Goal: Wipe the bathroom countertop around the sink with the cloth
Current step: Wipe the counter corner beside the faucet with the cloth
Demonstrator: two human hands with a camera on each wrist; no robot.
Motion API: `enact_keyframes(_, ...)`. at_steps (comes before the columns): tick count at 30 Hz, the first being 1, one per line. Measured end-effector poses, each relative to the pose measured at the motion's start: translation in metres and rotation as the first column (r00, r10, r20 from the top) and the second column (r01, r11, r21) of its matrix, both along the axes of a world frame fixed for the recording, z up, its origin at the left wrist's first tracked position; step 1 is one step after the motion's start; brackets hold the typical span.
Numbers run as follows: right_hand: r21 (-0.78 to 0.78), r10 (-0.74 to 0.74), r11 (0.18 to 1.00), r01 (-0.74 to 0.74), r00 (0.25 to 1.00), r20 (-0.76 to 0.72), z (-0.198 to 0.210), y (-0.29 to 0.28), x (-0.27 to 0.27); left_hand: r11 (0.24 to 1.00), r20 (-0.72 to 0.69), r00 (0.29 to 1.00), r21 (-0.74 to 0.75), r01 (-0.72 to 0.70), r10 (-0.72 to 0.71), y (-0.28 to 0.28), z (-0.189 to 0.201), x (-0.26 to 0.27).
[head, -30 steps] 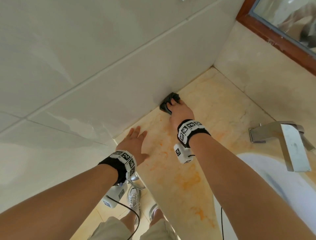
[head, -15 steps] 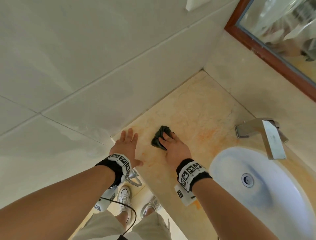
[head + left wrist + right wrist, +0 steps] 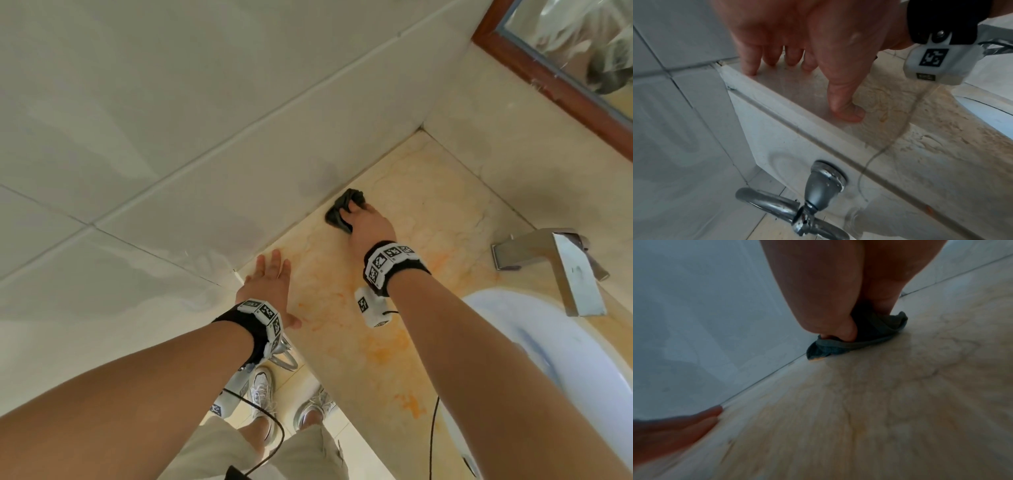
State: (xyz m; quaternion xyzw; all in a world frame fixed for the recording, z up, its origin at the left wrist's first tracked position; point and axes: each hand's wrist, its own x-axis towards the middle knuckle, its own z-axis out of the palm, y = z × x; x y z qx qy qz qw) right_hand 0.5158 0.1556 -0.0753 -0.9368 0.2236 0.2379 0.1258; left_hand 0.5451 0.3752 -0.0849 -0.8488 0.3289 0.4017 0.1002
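Observation:
A small dark cloth (image 3: 342,210) lies bunched on the beige marble countertop (image 3: 428,212), right against the left tiled wall. My right hand (image 3: 358,210) grips it, thumb and fingers curled into its folds; the right wrist view shows the cloth (image 3: 869,339) pressed to the stone under the right hand (image 3: 838,321). Near the counter's front left corner, my left hand (image 3: 270,274) rests flat with straight fingers. In the left wrist view the left hand (image 3: 797,65) touches the stone with fingertips and thumb. Orange stains mark the counter between the hands.
A white oval sink (image 3: 565,359) sits to the right with a square chrome faucet (image 3: 561,260) behind it. A wood-framed mirror (image 3: 582,41) hangs on the back wall. The tiled wall (image 3: 205,137) bounds the counter on the left. A chrome towel ring (image 3: 789,209) hangs below the front edge.
My right hand drew the cloth back toward the front, then pushed it away again along the wall. The left hand stayed in place on the counter.

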Motion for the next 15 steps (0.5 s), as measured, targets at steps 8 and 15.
enact_keyframes(8, 0.085, 0.007, 0.996, -0.012, 0.998, 0.065, -0.009, 0.054, -0.073, 1.000, -0.013, 1.000, -0.009, 0.007, -0.007, -0.001, -0.002, 0.003)
enact_keyframes(15, 0.135, 0.054, 0.989, -0.063, 0.996, 0.072, -0.012, 0.067, -0.105, 1.000, -0.010, 1.000, -0.014, 0.010, -0.011, 0.000, -0.003, 0.004)
